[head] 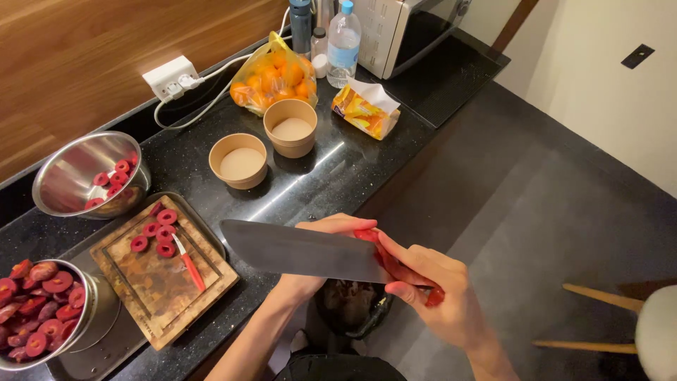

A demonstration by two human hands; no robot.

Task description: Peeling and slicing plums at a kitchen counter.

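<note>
My right hand [444, 293] grips the red handle [368, 236] of a large knife, whose broad grey blade [296, 250] points left over the counter's edge. My left hand [331, 226] is behind the blade, its fingers curled over the spine near the handle; the palm is hidden. Below the hands stands a bin with a black bag [349, 307]. On the wooden cutting board [151, 279] lie several red fruit rings [159, 229] and a small red-handled knife [189, 264].
A steel bowl [70, 176] holds a few rings. Another steel bowl [92, 310] of red fruit pieces stands on a metal tray [106, 353]. Behind are two paper bowls [240, 162], a bag of oranges [275, 77], a tissue pack [365, 109], a bottle [343, 39] and a microwave [409, 28].
</note>
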